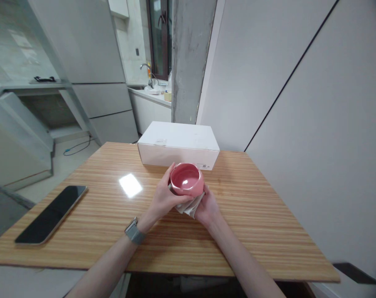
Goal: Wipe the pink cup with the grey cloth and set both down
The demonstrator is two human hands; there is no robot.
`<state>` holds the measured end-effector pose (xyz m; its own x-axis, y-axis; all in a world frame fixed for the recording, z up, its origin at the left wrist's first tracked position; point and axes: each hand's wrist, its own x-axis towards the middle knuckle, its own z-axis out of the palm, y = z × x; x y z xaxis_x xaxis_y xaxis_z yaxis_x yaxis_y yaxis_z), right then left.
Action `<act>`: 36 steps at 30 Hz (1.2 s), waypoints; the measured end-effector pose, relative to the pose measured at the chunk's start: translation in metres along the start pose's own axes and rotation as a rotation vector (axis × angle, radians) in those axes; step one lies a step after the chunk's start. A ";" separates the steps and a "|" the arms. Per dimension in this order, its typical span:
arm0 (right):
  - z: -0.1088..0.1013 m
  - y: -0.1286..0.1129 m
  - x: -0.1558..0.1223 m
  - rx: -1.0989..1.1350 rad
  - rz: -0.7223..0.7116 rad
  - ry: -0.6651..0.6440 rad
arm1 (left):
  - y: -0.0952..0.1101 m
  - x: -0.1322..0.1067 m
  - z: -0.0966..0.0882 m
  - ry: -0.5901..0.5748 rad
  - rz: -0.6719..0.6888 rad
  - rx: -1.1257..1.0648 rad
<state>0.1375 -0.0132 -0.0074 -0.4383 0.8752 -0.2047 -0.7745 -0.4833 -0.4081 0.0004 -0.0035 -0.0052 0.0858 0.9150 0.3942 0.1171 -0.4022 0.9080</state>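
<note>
From where I stand I count two bare hands, one pink bowl [188,189], one pale cloth [189,208], one white box [178,145] and one phone [51,216] at the wood-striped counter [256,219]. One watch [135,231] with a grey band sits on the left wrist.

Both forearms reach in from the near side and slant toward each other, bringing the hands together around the bowl, short of the box. The left hand [163,198] is clamped on the bowl, its fingers up along the left side and its thumb laid across the near side. The right hand [208,209] is closed about the cloth, cupped low at the bowl's right side; most of its fingers are hidden from me. The bowl sits between the two palms, its mouth tipped up toward the person, with the cloth bunched beneath it and at its near side. I cannot tell whether the cloth brushes the wood.

The box lies lengthwise close to the far edge, just beyond the bowl. The phone lies flat near the slanting left edge, well apart from the left hand. On the right, a wide stretch of wood runs from the right hand to the edge beside the pale wall panel [324,136]. The near edge passes beneath the forearms.
</note>
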 end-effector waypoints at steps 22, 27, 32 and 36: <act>-0.004 -0.010 0.004 -0.020 -0.370 0.195 | -0.017 -0.006 0.008 0.049 0.106 0.112; 0.001 -0.003 -0.003 -0.065 -0.326 0.104 | -0.019 -0.002 0.005 0.154 0.062 0.110; -0.003 -0.005 -0.024 -0.023 -0.254 0.152 | -0.013 0.001 0.004 0.231 -0.060 -0.073; -0.016 -0.022 -0.058 0.046 -0.275 0.320 | -0.012 0.003 0.004 0.243 -0.270 -0.278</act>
<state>0.1877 -0.0528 -0.0007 -0.0546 0.9302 -0.3629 -0.8654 -0.2253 -0.4476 0.0029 0.0044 -0.0152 -0.1499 0.9802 0.1297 -0.1691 -0.1547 0.9734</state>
